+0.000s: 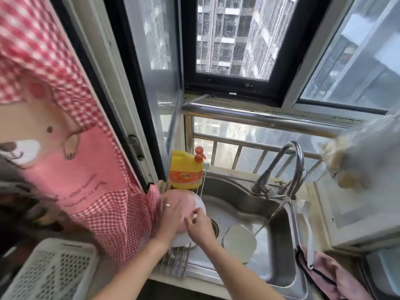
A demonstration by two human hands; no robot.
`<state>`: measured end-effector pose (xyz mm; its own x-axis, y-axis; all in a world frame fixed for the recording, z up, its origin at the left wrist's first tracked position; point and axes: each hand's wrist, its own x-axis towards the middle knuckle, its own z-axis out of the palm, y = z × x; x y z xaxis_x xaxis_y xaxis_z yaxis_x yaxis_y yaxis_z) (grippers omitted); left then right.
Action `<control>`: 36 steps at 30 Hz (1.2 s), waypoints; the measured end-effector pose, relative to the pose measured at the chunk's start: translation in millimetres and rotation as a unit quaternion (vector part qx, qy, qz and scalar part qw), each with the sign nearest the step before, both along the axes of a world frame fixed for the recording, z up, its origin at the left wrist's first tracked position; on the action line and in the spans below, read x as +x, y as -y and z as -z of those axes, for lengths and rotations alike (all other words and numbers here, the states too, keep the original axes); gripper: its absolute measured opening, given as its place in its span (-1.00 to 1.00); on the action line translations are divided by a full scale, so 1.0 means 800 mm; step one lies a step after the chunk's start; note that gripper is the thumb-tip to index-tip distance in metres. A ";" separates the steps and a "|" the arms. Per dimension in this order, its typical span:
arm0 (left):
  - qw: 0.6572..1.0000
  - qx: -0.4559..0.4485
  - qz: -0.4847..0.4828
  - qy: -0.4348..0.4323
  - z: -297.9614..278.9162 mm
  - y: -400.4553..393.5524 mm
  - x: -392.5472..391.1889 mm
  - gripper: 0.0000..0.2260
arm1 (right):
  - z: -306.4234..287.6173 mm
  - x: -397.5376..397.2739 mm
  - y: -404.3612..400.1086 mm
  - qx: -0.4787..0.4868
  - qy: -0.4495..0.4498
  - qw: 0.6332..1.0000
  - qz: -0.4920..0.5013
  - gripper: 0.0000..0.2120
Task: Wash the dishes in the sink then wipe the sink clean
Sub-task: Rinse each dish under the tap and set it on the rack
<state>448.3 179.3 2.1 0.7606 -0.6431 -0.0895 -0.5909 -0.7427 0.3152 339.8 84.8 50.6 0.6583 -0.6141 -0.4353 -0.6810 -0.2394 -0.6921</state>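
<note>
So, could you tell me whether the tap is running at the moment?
On. A thin stream of water falls from the tap spout into the sink, beside the plate lying there.

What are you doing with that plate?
A person is washing dishes at the sink. The left hand presses a pink cloth flat against a white plate, which is tilted over the sink's left edge, while the right hand pinches the plate's rim. Another round dish sits in the basin, waiting. A thin stream runs from the faucet. A yellow soap bottle stands behind the plate.
</note>
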 end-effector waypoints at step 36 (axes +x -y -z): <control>0.690 -0.026 -0.424 -0.587 0.255 0.219 -0.245 -0.88 | 0.276 -0.206 0.195 0.092 -0.220 0.956 -0.170 -0.70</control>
<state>252.4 4.5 -201.8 0.2892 -0.0378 -0.9565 0.7324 -0.6347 0.2465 174.8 -71.1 -169.9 0.5346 -0.2842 -0.7959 -0.8204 -0.4008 -0.4079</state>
